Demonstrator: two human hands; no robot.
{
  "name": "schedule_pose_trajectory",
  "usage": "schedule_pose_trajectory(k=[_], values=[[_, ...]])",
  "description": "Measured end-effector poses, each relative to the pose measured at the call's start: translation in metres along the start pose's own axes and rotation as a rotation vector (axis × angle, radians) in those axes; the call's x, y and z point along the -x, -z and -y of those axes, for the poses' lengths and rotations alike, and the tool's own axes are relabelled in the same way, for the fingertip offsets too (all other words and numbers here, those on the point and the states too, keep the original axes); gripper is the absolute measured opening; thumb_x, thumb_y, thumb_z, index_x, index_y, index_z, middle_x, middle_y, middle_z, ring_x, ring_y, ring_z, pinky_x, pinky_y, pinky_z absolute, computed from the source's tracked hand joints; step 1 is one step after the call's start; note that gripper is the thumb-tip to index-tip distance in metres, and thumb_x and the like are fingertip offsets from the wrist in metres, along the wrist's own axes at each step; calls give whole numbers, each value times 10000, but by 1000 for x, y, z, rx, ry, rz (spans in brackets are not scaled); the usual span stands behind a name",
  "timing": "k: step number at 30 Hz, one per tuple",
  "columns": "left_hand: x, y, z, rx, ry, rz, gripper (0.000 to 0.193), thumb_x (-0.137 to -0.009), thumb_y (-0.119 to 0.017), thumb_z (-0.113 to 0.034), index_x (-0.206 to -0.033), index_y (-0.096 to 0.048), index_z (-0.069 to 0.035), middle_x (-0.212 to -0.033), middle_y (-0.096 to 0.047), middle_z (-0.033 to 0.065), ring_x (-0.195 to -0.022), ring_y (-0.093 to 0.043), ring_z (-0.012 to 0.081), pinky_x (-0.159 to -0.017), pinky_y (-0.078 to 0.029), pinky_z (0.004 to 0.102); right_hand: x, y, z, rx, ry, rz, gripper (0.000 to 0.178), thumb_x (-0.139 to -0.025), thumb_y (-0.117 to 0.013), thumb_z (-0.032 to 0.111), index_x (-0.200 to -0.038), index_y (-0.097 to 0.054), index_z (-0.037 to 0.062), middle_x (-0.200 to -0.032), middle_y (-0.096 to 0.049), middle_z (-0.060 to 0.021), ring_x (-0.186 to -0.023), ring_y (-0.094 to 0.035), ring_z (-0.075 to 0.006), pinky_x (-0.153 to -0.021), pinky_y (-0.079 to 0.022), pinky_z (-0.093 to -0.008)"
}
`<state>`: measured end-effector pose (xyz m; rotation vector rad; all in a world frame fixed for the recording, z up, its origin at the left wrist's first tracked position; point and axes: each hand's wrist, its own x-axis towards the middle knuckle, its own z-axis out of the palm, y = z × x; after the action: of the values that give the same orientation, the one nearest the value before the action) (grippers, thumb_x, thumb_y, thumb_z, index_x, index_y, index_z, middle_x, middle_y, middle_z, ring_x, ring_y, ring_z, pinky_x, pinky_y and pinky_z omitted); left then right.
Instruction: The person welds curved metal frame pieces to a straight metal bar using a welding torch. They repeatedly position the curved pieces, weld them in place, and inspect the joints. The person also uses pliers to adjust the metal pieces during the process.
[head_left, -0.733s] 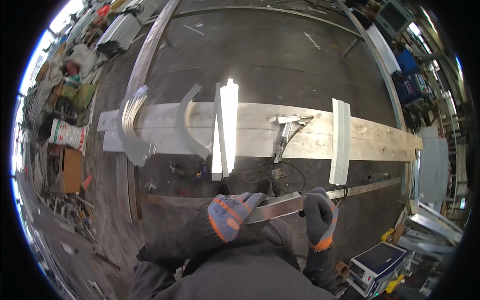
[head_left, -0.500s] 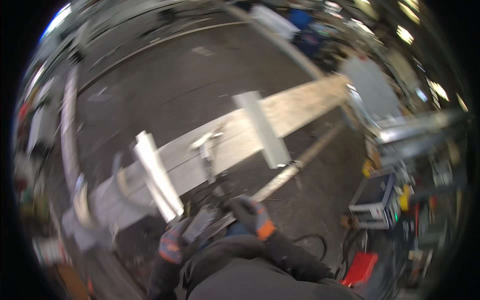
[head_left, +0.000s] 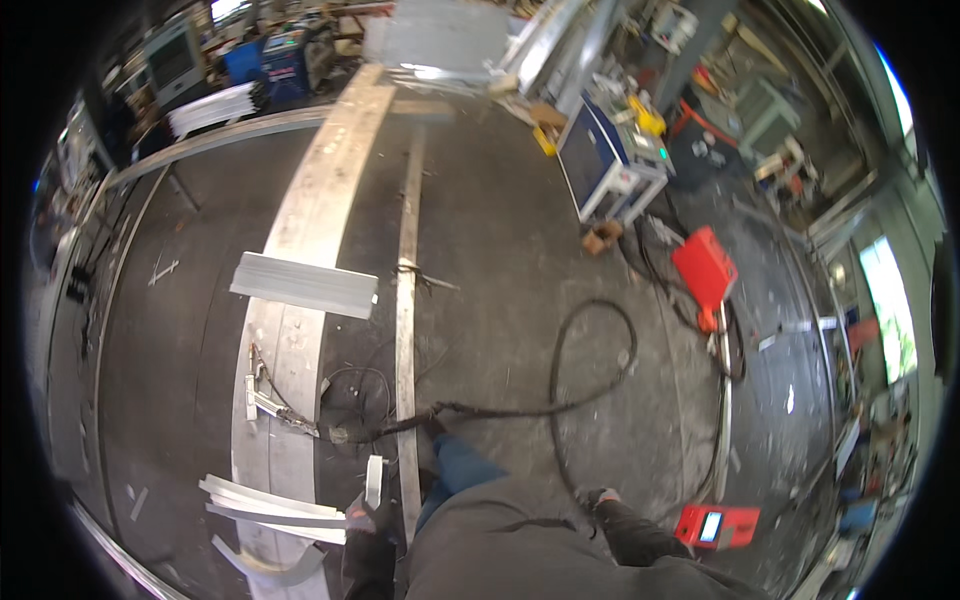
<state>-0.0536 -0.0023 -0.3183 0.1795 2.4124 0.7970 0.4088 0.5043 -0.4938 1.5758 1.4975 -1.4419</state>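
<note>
My left hand [head_left: 361,516] is low in the view, its fingers closed round the lower end of a short, light metal profile piece [head_left: 375,482]. Beside it, several long white metal strips [head_left: 265,503] lie across the long board [head_left: 285,345], with a curved grey piece [head_left: 262,568] just nearer to me. My right hand [head_left: 602,496] hangs out to the right by a black hose [head_left: 556,440]; its fingers are too small and dark to make out. On the board farther ahead lie a welding torch [head_left: 275,408] and a grey flat profile [head_left: 304,284].
A narrow metal bar [head_left: 406,300] runs along the dark floor, with the hose crossing it. At right are a red box-shaped device [head_left: 706,266] and another red device with a screen [head_left: 735,527]. A blue-and-white machine [head_left: 612,165] stands farther off.
The view has swung to the right. My hands, close together before at the metal piece, are now apart: the left stays with it, while the right has moved off to the right.
</note>
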Motion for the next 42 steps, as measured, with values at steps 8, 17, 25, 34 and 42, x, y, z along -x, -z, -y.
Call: schedule_pose_trajectory(k=[8, 17, 25, 34, 42], values=[[-5, -30, -35, -359, 11, 96, 453, -834, -714, -468, -1043, -757, -68, -901, -765, 156, -887, -749, 319, -785, -559, 449, 125, -118, -46, 497, -5, 43, 393, -941, -619, 376, -1217, -743, 125, -1176, -744, -159, -1086, -709, -348, -892, -545, -427], [1, -88, -13, -477, 214, 386, 759, -797, -727, -640, -1237, -691, -22, -1239, -688, 270, -1175, -651, 433, -972, -529, 480, 103, -124, -81, -136, -43, -65, 439, -911, -642, 447, -1171, -743, 108, -1162, -737, -175, -1098, -680, -403, -890, -520, -462], [-5, -192, -155, -494, 53, 510, 733, -832, -694, -639, -1251, -683, -37, -1215, -695, 261, -1152, -662, 420, -950, -535, 476, 34, -33, -94, -350, 55, -295, 425, -895, -662, 427, -1148, -743, 95, -1145, -731, -193, -1070, -671, -424, -886, -509, -479], [-23, -225, -229, -483, 3, 455, 704, -872, -657, -638, -1266, -674, -54, -1188, -703, 250, -1127, -674, 405, -924, -542, 472, 3, 25, -127, -633, 236, -275, 320, -910, -683, 266, -1118, -729, 26, -1015, -746, -130, -936, -706, -264, -830, -561, -406], [-70, -243, -261, -404, 60, 405, 680, -907, -624, -636, -1280, -666, -69, -1164, -710, 241, -1104, -686, 392, -902, -549, 468, -24, 80, -85, -453, 133, -270, 294, -962, -616, 292, -1157, -727, 103, -1088, -748, -81, -976, -695, -257, -880, -540, -384]])
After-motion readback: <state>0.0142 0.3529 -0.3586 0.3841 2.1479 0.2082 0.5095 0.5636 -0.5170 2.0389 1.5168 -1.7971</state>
